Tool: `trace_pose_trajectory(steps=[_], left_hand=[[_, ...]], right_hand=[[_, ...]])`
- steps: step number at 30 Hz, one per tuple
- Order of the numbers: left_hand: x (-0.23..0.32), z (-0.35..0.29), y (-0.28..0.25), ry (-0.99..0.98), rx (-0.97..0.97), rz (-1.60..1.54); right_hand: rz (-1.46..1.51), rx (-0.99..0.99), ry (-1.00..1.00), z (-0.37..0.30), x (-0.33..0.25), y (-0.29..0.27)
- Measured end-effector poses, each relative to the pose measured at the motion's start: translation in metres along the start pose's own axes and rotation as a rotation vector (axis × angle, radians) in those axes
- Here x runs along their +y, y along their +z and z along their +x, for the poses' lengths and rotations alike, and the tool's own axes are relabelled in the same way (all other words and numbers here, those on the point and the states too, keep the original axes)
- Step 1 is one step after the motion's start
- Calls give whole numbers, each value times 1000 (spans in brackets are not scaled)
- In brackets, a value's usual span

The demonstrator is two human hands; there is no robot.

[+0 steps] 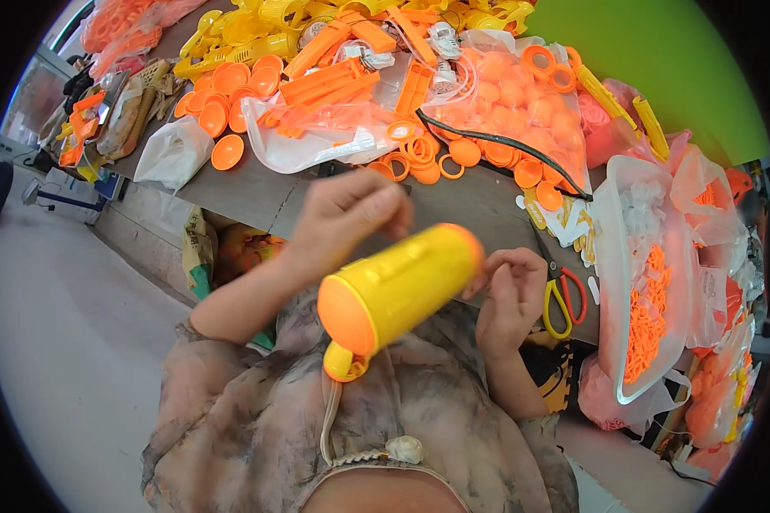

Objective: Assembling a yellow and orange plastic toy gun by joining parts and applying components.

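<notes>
A yellow plastic cylinder (411, 282) with domed orange ends is tilted in front of my chest, its right end higher. A small round yellow part (342, 363) juts out below its left end. My left hand (351, 214) is above the cylinder, closed with its fingers curled and slightly blurred; what it pinches, if anything, is too small to make out. Beside the orange right end, my right hand (512, 299) has thumb and fingers pinched together. The cylinder partly covers those fingertips, so I cannot tell whether they grip it or something thin.
Orange cups (227, 154), orange strips (329, 90) and yellow parts (265, 43) cover the far table. A clear bag of orange balls (530, 111) lies behind my right hand. Scissors (565, 299) rest near the edge, left of a translucent bin (612, 342) with orange pieces.
</notes>
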State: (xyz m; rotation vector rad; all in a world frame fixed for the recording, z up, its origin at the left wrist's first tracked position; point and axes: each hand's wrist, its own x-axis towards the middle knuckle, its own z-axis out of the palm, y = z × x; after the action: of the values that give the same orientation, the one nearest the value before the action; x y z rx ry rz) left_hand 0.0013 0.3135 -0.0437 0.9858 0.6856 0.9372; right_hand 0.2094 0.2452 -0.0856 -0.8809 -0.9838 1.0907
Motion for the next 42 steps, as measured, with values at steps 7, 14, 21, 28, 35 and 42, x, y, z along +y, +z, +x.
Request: trace_pose_trajectory(steps=[7, 14, 21, 28, 35, 42], left_hand=[[-58, -6, 1, 264, -78, 201], [-74, -5, 7, 138, -83, -244], [-74, 3, 31, 39, 50, -720], [-51, -13, -3, 291, 386, 367], [-4, 19, -139, 423, 642, 1197], [-9, 63, -160, 362, 555, 1696]], right_hand=[[-408, -183, -18, -20, 30, 2], [-514, -205, 90, -9, 26, -12], [-81, -278, 143, 4, 20, 1], [291, -240, 522, -12, 15, 2], [146, 13, 338, 13, 6, -12], [52, 142, 314, 31, 11, -28]])
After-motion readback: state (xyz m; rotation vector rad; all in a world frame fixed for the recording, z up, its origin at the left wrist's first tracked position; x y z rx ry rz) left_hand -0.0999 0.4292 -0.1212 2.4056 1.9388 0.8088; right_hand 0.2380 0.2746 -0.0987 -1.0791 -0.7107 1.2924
